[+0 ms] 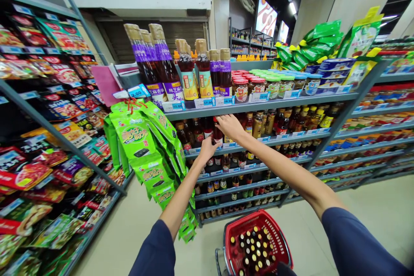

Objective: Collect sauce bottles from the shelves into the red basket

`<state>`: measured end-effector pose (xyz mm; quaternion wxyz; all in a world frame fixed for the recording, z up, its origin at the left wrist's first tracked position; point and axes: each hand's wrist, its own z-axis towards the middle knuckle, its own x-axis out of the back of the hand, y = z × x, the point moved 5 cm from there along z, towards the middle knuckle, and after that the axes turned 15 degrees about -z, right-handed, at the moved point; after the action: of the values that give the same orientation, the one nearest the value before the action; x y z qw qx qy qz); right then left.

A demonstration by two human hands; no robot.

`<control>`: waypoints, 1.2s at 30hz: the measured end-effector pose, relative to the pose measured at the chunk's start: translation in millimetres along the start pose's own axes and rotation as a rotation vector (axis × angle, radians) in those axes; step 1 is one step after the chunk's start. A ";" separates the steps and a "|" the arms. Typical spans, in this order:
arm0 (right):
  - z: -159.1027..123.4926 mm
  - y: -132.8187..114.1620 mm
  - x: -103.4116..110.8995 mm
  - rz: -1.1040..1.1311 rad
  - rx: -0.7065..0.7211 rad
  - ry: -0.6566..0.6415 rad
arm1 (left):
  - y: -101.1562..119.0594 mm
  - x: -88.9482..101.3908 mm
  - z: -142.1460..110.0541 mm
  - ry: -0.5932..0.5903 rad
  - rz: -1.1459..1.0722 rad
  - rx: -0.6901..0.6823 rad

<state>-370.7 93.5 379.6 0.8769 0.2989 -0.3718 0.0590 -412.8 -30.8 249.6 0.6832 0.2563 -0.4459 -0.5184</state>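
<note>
At the second shelf (pixel 274 141): grasping red-topped bottle (pixel 218 134) near its top with right hand (pixel 229 124), curled around; reaching beside its base with left hand (pixel 208 148), cannot tell whether gripping. Not yet lifted off, judged mid-step. Below, see red basket (pixel 274 227), already well stocked with capped bottles (pixel 255 250). Note obstructions: upper shelf (pixel 252 108) close above knuckles, green packets (pixel 139 138) hanging near at left.

Single head cam, worn on the person, facing fwd & tilted dwn. Left hand (pixel 207 148) & right hand (pixel 230 126) nr mid-frame. Shelf (pixel 246 108) ahead, close, top tier seen slightly from above; basket (pixel 274 224) nr btm edge, seen from above. V. wide view, incl. side rack (pixel 64 140) far L.
</note>
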 end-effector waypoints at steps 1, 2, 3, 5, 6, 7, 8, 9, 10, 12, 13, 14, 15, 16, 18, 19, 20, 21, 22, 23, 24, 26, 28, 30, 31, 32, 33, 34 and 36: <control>0.9 1.8 -1.0 0.007 -0.013 -0.009 | -0.9 0.3 0.2 -0.009 -0.011 0.008; 1.7 3.6 -2.0 0.015 -0.025 -0.017 | -2.2 0.7 0.2 -0.018 -0.026 0.017; 2.4 5.4 -2.9 0.022 -0.034 -0.024 | -3.7 1.2 0.1 -0.024 -0.040 0.026; 3.3 8.4 -4.8 0.037 -0.052 -0.034 | -6.8 2.4 0.2 -0.023 -0.058 0.041; 3.5 9.4 -6.0 0.044 -0.060 -0.038 | -8.1 3.2 0.6 -0.015 -0.056 0.048; 3.7 10.0 -7.2 0.052 -0.068 -0.041 | -8.9 3.8 1.1 -0.005 -0.049 0.053; 3.7 10.3 -8.3 0.059 -0.075 -0.044 | -9.3 4.3 1.9 0.006 -0.039 0.056; 3.6 10.4 -9.3 0.066 -0.083 -0.046 | -9.2 4.7 2.6 0.015 -0.029 0.059; 3.4 10.5 -10.0 0.072 -0.092 -0.048 | -8.7 4.9 3.2 0.020 -0.020 0.062; 2.4 10.8 -10.2 0.084 -0.108 -0.047 | -7.1 4.7 3.8 0.019 -0.012 0.065; 1.7 11.0 -9.8 0.088 -0.112 -0.044 | -6.0 4.5 3.7 0.013 -0.011 0.065; 0.9 11.1 -9.1 0.093 -0.113 -0.040 | -4.8 4.3 3.3 0.004 -0.012 0.064; 0.1 11.3 -8.4 0.097 -0.110 -0.035 | -3.6 4.2 2.8 -0.005 -0.014 0.061; -0.6 11.6 -7.8 0.101 -0.107 -0.031 | -2.3 4.2 2.2 -0.014 -0.014 0.057; -2.0 12.4 -7.6 0.110 -0.105 -0.023 | 0.2 4.6 1.0 -0.027 -0.011 0.050; -2.5 12.8 -8.0 0.115 -0.107 -0.020 | 1.6 5.0 0.6 -0.029 -0.005 0.048; -2.9 13.3 -8.7 0.120 -0.110 -0.017 | 2.9 5.4 0.3 -0.029 0.004 0.046; -3.2 13.7 -9.6 0.125 -0.113 -0.013 | 4.2 5.9 0.1 -0.026 0.015 0.043; -3.4 14.1 -10.7 0.130 -0.115 -0.009 | 5.3 6.4 -0.1 -0.020 0.028 0.040; -3.4 14.5 -11.8 0.135 -0.117 -0.005 | 6.3 6.8 -0.3 -0.012 0.042 0.038; -3.2 14.8 -12.9 0.141 -0.118 -0.001 | 7.0 7.1 -0.4 -0.006 0.054 0.035; -2.3 15.6 -15.0 0.154 -0.118 0.004 | 7.4 6.8 -0.3 0.004 0.073 0.031; -1.0 16.2 -16.3 0.170 -0.114 0.004 | 7.1 5.9 0.1 0.007 0.085 0.026; -0.7 16.1 -15.9 0.186 -0.107 0.003 | 7.9 5.0 0.2 0.011 0.094 0.015; -1.8 15.7 -15.1 0.192 -0.104 0.002 | 9.3 5.1 -0.6 0.016 0.099 0.006; -4.2 15.0 -13.5 0.197 -0.102 0.009 | 11.6 5.5 -2.3 0.022 0.103 -0.008; -8.4 14.0 -10.9 0.204 -0.098 0.028 | 14.9 6.7 -5.2 0.034 0.106 -0.025; -14.6 12.7 -7.6 0.215 -0.092 0.063 | 18.8 8.4 -9.7 0.051 0.109 -0.044; -33.2 9.3 -0.2 0.263 -0.072 0.172 | 27.5 13.4 -23.6 0.099 0.110 -0.084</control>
<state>-353.4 120.0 365.8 0.9003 0.2098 -0.3334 0.1854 -378.1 -36.8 265.4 0.7420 0.2280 -0.4029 -0.4849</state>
